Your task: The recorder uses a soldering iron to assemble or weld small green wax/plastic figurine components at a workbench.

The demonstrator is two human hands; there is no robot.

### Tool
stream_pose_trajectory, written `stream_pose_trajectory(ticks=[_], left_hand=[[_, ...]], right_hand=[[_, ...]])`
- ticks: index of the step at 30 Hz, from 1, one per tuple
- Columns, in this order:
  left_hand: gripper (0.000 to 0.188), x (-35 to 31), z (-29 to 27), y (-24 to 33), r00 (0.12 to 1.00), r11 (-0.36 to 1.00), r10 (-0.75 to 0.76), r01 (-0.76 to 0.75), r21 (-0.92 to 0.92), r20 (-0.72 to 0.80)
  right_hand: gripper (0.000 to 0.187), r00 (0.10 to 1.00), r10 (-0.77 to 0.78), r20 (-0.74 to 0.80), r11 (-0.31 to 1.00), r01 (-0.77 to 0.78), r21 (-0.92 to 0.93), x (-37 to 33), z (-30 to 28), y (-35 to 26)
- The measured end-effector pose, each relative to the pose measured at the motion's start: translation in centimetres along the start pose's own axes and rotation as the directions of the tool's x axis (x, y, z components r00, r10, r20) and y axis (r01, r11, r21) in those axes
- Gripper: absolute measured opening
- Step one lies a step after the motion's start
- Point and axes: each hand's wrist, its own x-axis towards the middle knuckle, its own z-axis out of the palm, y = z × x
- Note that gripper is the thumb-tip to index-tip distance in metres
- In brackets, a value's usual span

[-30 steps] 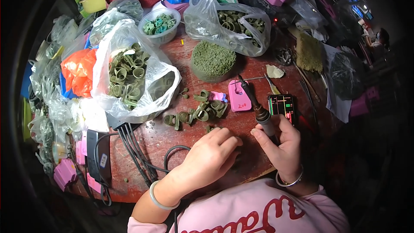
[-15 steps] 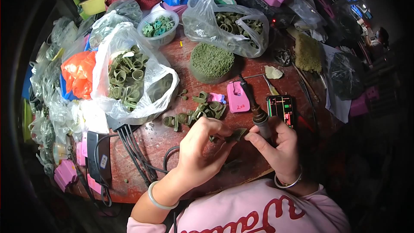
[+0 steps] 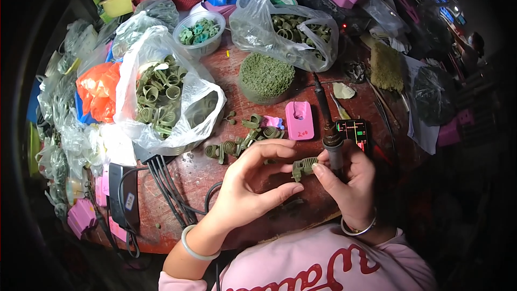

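Observation:
My right hand [image 3: 353, 191] is closed, pinching a small green ribbed wax-like piece [image 3: 305, 168] between thumb and index finger. The same hand grips a soldering iron [image 3: 334, 153], its dark tip pointing away from me. My left hand [image 3: 245, 186] is open just left of the piece, thumb and fingers spread apart around its near end, with nothing seen in them. Several similar green ribbed pieces [image 3: 229, 146] lie on the table beyond my left hand. A pink block with a slot [image 3: 300, 121] lies past the hands, left of the iron.
A round mass of green granules [image 3: 266, 78] stands mid-table. Clear bags of green pieces [image 3: 161, 94] sit left and at the back, near a tub of greenish bits [image 3: 198, 33]. A phone-like lit screen [image 3: 353, 132] lies right of the iron; black cables [image 3: 167, 191] cross the left.
My left fingers have opened and come off the green piece, which now shows in my right fingertips. The soldering iron has tilted more upright, its tip swinging right.

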Motion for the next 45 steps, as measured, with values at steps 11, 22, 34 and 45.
stream_pose_trajectory(ticks=[11, 22, 34, 45], left_hand=[[0.040, -0.33, -0.14, 0.14, 0.976, 0.968, -0.216, 0.216, -0.128, 0.021], [0.039, -0.23, -0.15, 0.38, 0.978, 0.971, -0.211, 0.209, -0.114, 0.001], [0.038, -0.34, -0.06, 0.28, 0.976, 0.967, -0.216, 0.214, -0.137, -0.001], [0.038, -0.26, 0.03, 0.52, 0.980, 0.970, -0.200, 0.198, -0.141, -0.007]], right_hand=[[0.021, 0.996, -0.062, 0.058, 0.995, 0.066, -0.072, -0.13, 0.41, -0.23], [0.016, 0.994, -0.103, 0.024, 0.984, 0.105, -0.146, -0.13, 0.57, 0.21], [0.023, 0.994, -0.102, 0.036, 0.988, 0.105, -0.117, -0.25, 0.57, 0.00], [0.023, 0.988, -0.149, 0.026, 0.976, 0.152, -0.157, -0.18, 0.59, 0.05]])
